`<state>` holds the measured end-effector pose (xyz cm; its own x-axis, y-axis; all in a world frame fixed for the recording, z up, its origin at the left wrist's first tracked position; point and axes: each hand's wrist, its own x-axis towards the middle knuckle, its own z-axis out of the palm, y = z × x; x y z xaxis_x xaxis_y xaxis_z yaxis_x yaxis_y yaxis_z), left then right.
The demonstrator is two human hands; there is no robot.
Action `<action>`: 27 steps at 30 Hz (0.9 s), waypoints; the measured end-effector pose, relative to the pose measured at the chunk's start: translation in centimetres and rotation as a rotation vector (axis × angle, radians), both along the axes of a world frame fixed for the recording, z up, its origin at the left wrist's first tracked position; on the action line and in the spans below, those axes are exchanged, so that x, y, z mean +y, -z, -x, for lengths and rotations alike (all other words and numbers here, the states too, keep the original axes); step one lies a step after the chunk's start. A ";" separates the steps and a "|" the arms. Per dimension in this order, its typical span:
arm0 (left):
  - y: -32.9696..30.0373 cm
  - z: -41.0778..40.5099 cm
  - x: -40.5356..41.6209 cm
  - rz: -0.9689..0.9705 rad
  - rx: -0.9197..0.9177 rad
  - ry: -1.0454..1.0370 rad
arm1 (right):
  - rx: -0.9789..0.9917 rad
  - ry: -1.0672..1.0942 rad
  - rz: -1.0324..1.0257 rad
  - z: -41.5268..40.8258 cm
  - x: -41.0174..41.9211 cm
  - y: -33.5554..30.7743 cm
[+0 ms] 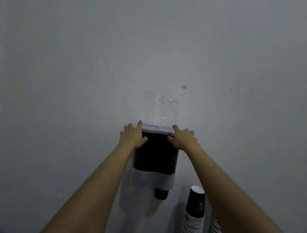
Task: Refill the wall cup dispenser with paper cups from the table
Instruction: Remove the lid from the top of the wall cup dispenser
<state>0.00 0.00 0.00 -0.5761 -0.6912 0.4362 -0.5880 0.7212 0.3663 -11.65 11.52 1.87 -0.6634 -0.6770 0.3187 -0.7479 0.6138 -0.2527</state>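
The cup dispenser (156, 154) hangs on the wall (80, 51), right in the middle. It looks dark inside, so it seems full of cups, and one dark cup (161, 193) pokes out of the bottom. A clear lid (168, 110) stands up above the top. The left hand (132, 135) holds the top left side of the dispenser, with its fingers curled round the edge. The right hand (182, 139) holds the top right side the same way. Two tall stacks of paper cups (193, 223) stand low on the right, near the right arm; what they stand on is out of sight. Paper cups are light and easy to squash, so I think it is best to hold a stack gently round its middle. The clear lid looks thin and may snap if pushed hard.
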 end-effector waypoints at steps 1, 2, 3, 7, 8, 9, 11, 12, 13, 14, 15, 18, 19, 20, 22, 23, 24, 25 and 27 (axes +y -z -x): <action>0.1 0.5 -0.4 -0.054 0.036 0.026 | -0.035 -0.001 0.022 0.5 -0.3 0.2; 0.3 0.9 -0.9 -0.098 0.075 0.060 | -0.055 -0.014 0.053 1.1 -0.6 0.4; 0.7 1.5 -1.2 -0.134 0.117 0.090 | -0.085 -0.026 0.083 1.4 -1.0 0.9; 2.1 4.2 -2.4 -0.143 0.369 0.117 | -0.180 -0.059 0.365 1.9 -2.8 2.6; 2.3 4.5 -2.3 -0.145 0.437 0.110 | -0.170 -0.039 0.429 1.7 -3.0 2.9; 2.5 4.7 -2.2 -0.146 0.480 0.115 | -0.154 -0.019 0.467 1.7 -3.2 3.2; 2.5 4.7 -2.0 -0.116 0.533 0.127 | -0.103 0.001 0.526 1.5 -3.4 3.4; 2.3 4.6 -1.8 -0.092 0.559 0.133 | -0.079 0.004 0.561 1.4 -3.4 3.2; 2.0 4.5 -1.6 -0.069 0.588 0.139 | -0.063 0.005 0.596 1.2 -3.3 2.9; 1.5 4.3 -1.3 -0.047 0.624 0.144 | -0.044 0.004 0.629 1.0 -3.2 2.3; 1.4 4.1 -0.8 -0.036 0.664 0.143 | -0.029 0.005 0.648 0.6 -2.9 2.0; 1.3 3.2 1.6 -0.038 0.817 0.123 | 0.013 0.003 0.699 -1.0 -1.6 1.7; 1.8 2.7 2.7 -0.042 0.862 0.116 | 0.010 0.003 0.722 -1.6 -0.9 2.3; 2.6 2.2 3.8 -0.042 0.897 0.115 | 0.005 -0.004 0.757 -2.3 -0.1 3.3; 5.3 1.0 6.1 -0.038 0.923 0.118 | -0.045 -0.008 0.848 -4.0 2.0 6.8; 7.2 0.4 7.3 -0.037 0.922 0.120 | -0.088 -0.002 0.889 -5.0 3.1 8.9; 9.3 -0.2 8.4 -0.040 0.914 0.119 | -0.129 0.003 0.912 -5.8 4.1 11.3; 11.7 -0.9 9.5 -0.053 0.905 0.110 | -0.166 0.009 0.910 -6.6 5.2 13.7; 16.7 -2.1 11.6 -0.057 0.869 0.056 | -0.221 0.011 0.852 -7.8 7.1 18.5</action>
<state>2.07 11.61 -16.69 -0.0887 -0.7063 0.7024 -0.0477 0.7073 0.7053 -3.85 18.62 -16.61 -0.7746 -0.2608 0.5761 -0.6229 0.1570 -0.7664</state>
